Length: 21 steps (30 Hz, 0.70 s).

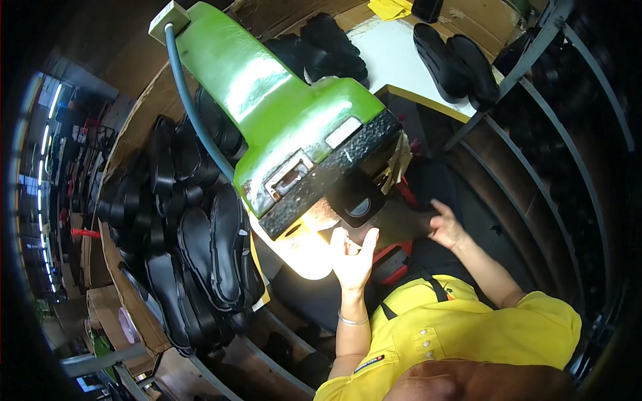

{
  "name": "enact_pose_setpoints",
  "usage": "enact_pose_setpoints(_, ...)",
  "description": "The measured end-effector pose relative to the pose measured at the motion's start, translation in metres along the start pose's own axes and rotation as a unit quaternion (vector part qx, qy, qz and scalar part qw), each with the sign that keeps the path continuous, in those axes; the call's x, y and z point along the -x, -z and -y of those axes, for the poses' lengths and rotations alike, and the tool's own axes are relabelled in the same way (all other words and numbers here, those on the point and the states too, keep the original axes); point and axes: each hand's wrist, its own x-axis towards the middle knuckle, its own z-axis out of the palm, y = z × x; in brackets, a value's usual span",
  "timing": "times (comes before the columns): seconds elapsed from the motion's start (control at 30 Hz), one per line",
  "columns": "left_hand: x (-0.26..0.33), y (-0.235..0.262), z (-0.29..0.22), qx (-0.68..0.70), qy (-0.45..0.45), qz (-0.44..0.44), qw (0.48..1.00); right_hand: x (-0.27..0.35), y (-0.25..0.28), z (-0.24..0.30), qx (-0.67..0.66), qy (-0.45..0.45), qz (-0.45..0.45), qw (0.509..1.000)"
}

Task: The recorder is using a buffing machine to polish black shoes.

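In front of me stands a green machine head (pixel 294 134) with a black speckled lower edge. A bright lamp glows under it, beside a dark bracket (pixel 359 200). My left hand (pixel 352 259) is just below the bracket in the lamplight, thumb pointing up, other fingers partly hidden. From it a dark, blurred flat piece (pixel 401 226) reaches across to my right hand (pixel 448 227). My right hand is at the piece's far end, one finger stretched out and the others curled against it. The piece's kind is too blurred to tell.
Black shoe soles (pixel 212 247) are heaped in a cardboard-sided bin at the left. Two more soles (pixel 451 63) lie on a white board (pixel 388 50) at the back right. Metal rack rails (pixel 535 167) curve along the right. A blue-grey cable (pixel 190 107) hangs from the machine.
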Motion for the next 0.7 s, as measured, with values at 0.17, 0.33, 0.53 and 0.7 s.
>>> enact_pose_setpoints(0.17,-0.014,-0.015,-0.020,0.044,-0.041,-0.005,0.998,-0.020,-0.048,0.082,0.132,0.126,-0.033,0.983)
enact_pose_setpoints(0.33,-0.026,0.010,0.014,-0.168,-0.166,-0.049,0.971,-0.031,-0.112,0.138,0.230,0.215,0.018,0.949)
enact_pose_setpoints(0.53,-0.030,0.038,0.001,-0.091,-0.137,-0.060,0.984,-0.024,-0.157,0.143,0.296,0.242,0.052,0.922)
enact_pose_setpoints(0.7,-0.027,0.048,-0.003,-0.041,-0.113,-0.062,0.991,-0.012,-0.163,0.136,0.308,0.270,0.046,0.911)
